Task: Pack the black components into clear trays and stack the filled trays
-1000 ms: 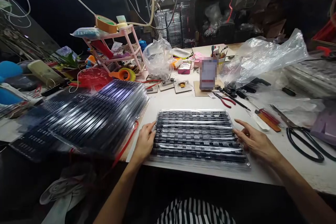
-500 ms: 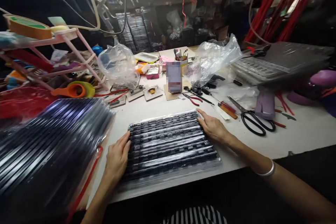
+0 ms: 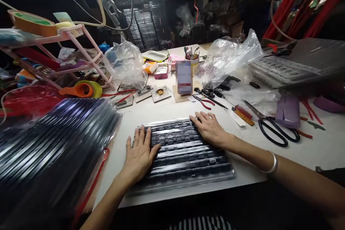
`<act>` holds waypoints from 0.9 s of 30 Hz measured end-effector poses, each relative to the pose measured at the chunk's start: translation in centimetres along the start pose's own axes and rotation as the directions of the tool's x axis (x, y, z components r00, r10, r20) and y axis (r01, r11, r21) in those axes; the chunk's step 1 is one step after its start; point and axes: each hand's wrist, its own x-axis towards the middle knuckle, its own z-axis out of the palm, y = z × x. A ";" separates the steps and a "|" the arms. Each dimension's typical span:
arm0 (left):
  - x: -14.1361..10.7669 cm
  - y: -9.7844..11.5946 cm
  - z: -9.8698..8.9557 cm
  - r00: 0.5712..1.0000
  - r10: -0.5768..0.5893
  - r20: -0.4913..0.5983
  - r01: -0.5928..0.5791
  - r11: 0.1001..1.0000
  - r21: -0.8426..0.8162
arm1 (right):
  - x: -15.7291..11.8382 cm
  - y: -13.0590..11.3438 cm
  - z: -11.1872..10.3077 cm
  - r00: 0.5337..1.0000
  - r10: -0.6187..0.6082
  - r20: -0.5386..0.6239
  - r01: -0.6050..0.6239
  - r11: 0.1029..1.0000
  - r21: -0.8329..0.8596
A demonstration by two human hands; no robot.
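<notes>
Ribbed pack (image 3: pixel 178 151), one, beneath two hands (image 3: pixel 138 157) (image 3: pixel 211 129)

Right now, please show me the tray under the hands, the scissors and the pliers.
Tray (image 3: pixel 231 174): head view, near right corner.
Scissors (image 3: pixel 264 116): head view, around the pivot.
Pliers (image 3: pixel 199 99): head view, where handles meet.

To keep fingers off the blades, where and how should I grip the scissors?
Probably by the black handle loops, coming from the near right: the scissors lie on the table, loops toward that side, blades pointing away to the far left.
</notes>
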 end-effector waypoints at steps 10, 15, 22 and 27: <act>0.9 2.3 -1.2 0.992 0.104 -0.072 -0.112 0.987 -0.116 | 1.2 3.3 1.7 0.955 0.271 -0.122 -0.236 0.940 0.246; 0.8 2.2 -1.2 0.979 0.185 -0.085 -0.194 0.973 -0.122 | 0.9 2.8 2.0 0.963 0.237 -0.129 -0.201 0.948 0.248; 1.4 3.3 -1.1 0.976 0.217 -0.033 -0.220 0.971 -0.091 | 1.2 2.2 1.8 0.981 0.142 -0.130 -0.120 0.979 0.163; 1.5 3.9 -1.1 0.985 0.174 0.011 -0.172 0.979 -0.107 | 0.2 0.3 0.2 0.986 0.046 -0.158 -0.033 0.996 0.080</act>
